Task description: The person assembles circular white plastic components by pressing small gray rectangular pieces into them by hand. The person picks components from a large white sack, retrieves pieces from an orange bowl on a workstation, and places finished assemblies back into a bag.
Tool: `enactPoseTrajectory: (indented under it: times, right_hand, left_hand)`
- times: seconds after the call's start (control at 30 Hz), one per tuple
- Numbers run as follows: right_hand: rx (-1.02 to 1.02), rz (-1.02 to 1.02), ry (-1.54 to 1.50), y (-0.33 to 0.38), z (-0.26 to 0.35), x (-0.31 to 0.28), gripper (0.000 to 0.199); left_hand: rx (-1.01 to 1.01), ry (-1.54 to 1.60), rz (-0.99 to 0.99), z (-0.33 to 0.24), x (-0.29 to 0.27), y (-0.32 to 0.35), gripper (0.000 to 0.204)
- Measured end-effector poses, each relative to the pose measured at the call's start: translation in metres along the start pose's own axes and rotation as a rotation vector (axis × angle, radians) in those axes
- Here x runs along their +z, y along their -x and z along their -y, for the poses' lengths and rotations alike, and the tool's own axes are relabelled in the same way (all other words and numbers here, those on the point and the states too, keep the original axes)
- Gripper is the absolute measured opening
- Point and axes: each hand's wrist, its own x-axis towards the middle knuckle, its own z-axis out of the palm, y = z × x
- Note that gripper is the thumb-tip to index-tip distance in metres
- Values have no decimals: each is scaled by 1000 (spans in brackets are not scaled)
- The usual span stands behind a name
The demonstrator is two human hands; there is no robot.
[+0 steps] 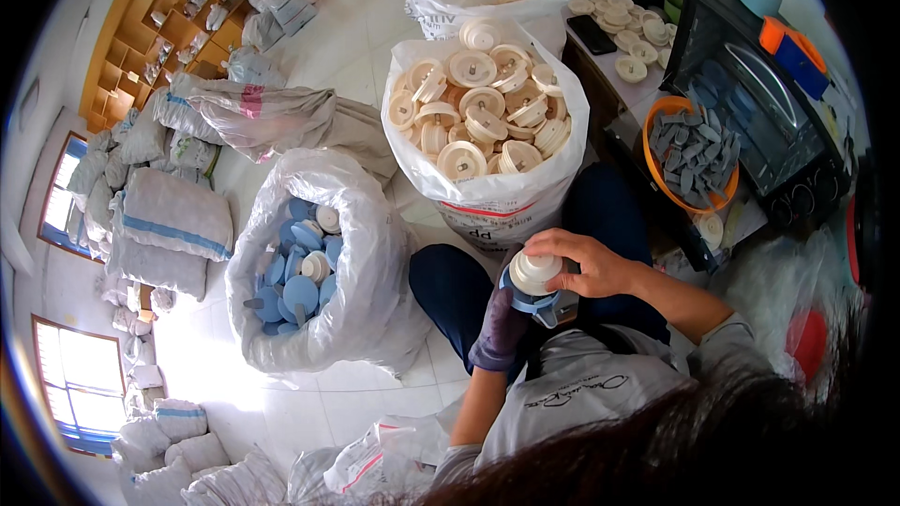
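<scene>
Above my lap, my left hand (500, 332), in a dark purple-grey glove, is closed around a blue-grey plastic part (547, 308). On top of that part sits a stepped round cream plastic piece (535, 270). The fingers of my bare right hand (591, 264) are curled over the cream piece from the right. My left fingertips are partly hidden beneath the part. Just beyond my knees stands a white sack (579, 112) full of round cream plastic pieces (483, 112) with small metal pins in their centres.
To the left, a clear-lined sack (248, 319) holds blue discs (300, 295) and some cream pieces. On the right, an orange basket (649, 145) of grey plastic pieces stands before a black toaster oven (778, 131). A phone (591, 35) lies near loose cream pieces. Stuffed sacks (178, 211) line the left wall.
</scene>
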Motion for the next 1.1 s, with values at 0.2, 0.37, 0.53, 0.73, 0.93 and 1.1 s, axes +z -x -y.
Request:
enactPoseTrajectory:
  times: [0.2, 0.37, 0.53, 0.73, 0.93, 1.1]
  right_hand:
    - [-42, 4, -28, 2, 2, 8, 53]
    - [-80, 32, -38, 3, 0, 8, 54]
    - [-126, 51, -1, 3, -1, 9, 54]
    - [-231, 44, 134, 3, 8, 12, 55]
    - [-262, 49, 184, 6, 7, 10, 55]
    - [-295, 51, 244, 6, 12, 9, 53]
  left_hand:
    - [-27, 100, -251, 12, 1, -4, 70]
    - [-99, 141, -320, 9, 12, -4, 69]
    - [-75, 288, -102, 7, 8, -1, 66]
    - [-70, -42, -283, 7, 10, 1, 65]
    - [-27, -62, -275, 7, 16, 2, 58]
    - [-7, -133, -281, 10, 14, 1, 52]
